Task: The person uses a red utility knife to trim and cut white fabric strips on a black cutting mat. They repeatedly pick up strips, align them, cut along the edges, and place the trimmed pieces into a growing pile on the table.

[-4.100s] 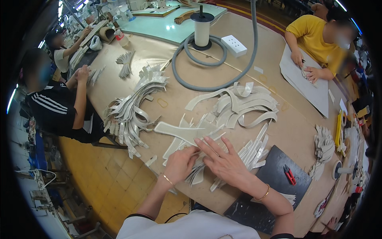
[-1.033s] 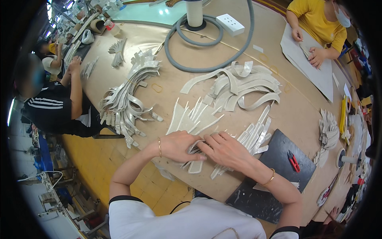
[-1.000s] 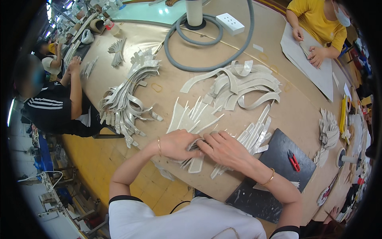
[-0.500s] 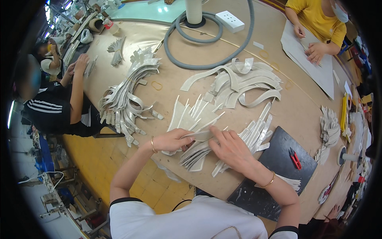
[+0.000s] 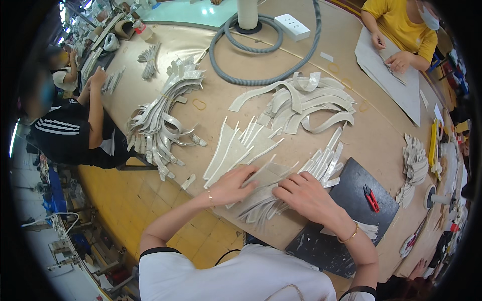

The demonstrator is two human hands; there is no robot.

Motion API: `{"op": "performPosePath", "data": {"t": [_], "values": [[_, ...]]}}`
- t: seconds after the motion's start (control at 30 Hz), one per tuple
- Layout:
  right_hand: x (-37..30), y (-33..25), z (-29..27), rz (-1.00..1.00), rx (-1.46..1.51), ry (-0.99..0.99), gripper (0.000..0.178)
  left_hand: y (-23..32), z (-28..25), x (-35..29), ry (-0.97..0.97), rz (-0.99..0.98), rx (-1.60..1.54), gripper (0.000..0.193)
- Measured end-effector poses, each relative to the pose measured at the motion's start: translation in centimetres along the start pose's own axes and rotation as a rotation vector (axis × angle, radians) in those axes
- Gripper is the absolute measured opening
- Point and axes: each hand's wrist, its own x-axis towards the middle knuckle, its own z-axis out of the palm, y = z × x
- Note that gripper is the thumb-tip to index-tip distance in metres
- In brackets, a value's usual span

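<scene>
Grey, cloth-like pieces lay in a loose bundle (image 5: 257,211) at the near edge of the brown table (image 5: 371,138), under and between the two hands. We saw the left hand (image 5: 233,184) with thumb and fingers apart, seeming to pinch the side of a flat piece (image 5: 270,173), while the right hand (image 5: 310,198) had its fingers bent and close together over the bundle's right side. We could find no band around this bundle, so we judged that a weak hold might let the pieces slide out of line, or even fall over the edge to the yellow floor (image 5: 125,208). We also worried about mixing: the fan of pieces (image 5: 227,146) and the white-edged strips (image 5: 321,163) lay very near, and a dragging wrist could pull some into the bundle. On the dark mat (image 5: 346,188), the red snips (image 5: 371,199) lay not far from the right forearm, which could push them by a careless swing. Some matters we could not tell. The right fingertips were partly hidden among the pieces, the bundle's lower ends were blurred, and the right wrist partly covered a small pale stack (image 5: 365,230) on the mat. How many pieces each hand held, we could not count.
</scene>
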Motion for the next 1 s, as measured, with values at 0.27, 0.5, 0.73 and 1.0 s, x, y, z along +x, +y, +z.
{"op": "performPosePath", "data": {"t": [0.27, 0.5, 0.73, 1.0], "values": [[1.6, 0.9, -0.6, -0.046, 0.142, 0.090, 0.026, 2.3, 0.5, 0.4, 0.145, 0.052, 0.054, 0.020], [4.1, -0.6, 1.2, -0.052, 0.478, 0.199, 0.027, 2.3, -2.3, -2.8, 0.186, 0.252, 0.365, 0.022], [3.4, -0.2, 3.0, 0.085, 0.289, 0.108, 0.023, -0.5, -0.8, -2.1, 0.599, 0.000, -0.041, 0.025], [3.2, -0.2, 2.5, -0.125, 0.163, 0.126, 0.021, 1.7, -2.5, -2.5, 0.762, 0.336, 0.713, 0.020]]}}
